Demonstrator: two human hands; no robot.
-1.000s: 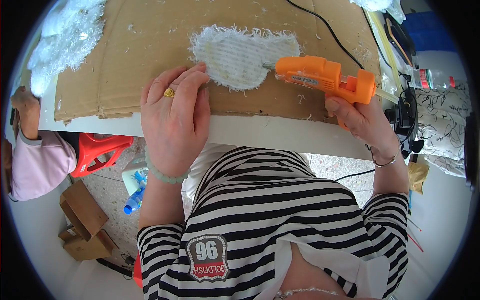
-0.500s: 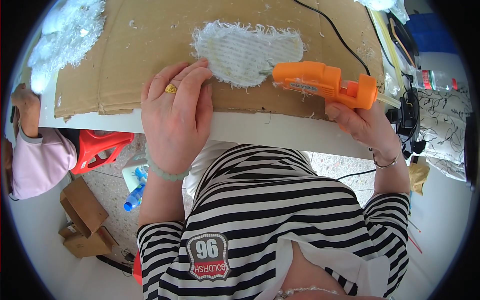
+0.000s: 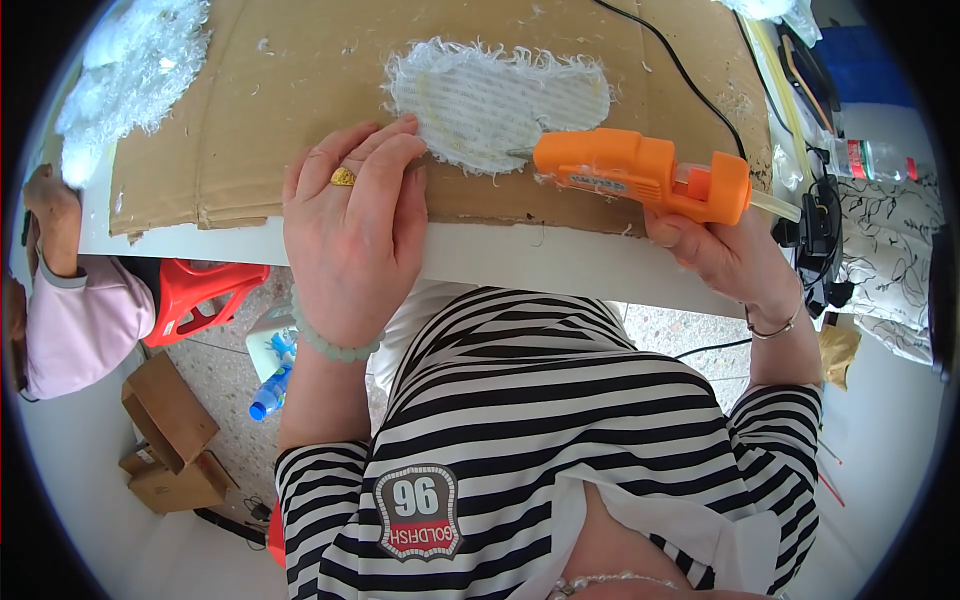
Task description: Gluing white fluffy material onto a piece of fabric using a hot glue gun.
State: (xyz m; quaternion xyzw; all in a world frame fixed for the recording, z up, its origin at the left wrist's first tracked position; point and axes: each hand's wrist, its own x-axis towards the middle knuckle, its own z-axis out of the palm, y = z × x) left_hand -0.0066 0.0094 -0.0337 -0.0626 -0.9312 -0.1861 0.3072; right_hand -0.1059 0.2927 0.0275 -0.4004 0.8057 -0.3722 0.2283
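A white furry fabric piece [image 3: 490, 105], wide on the left and narrower on the right, lies with its woven backing up and shaggy fringe around its edge. Thin yellowish lines of glue run near its border. My left hand [image 3: 355, 200], fingers curled together, holds the piece at its lower left edge; the exact pinch is partly hidden. In my right hand [image 3: 715, 245] is an orange hot glue gun [image 3: 610, 165], gripped by its handle, with a glue stick [image 3: 775, 205] sticking out of its back. The gun's nozzle points left, at the lower edge of the fabric.
Cardboard [image 3: 270, 110] covers the white table [image 3: 520, 255]. More white fluffy material [image 3: 135, 70] is at the far left. A black cord [image 3: 680, 65] crosses the far right. At the right are a plastic bottle [image 3: 880, 160] and a black power strip [image 3: 820, 240]. Another person's arm [image 3: 60, 230] rests at the left.
The glue gun has shifted slightly left, its nozzle moving along the lower edge of the fabric. My left hand has stayed almost in place.
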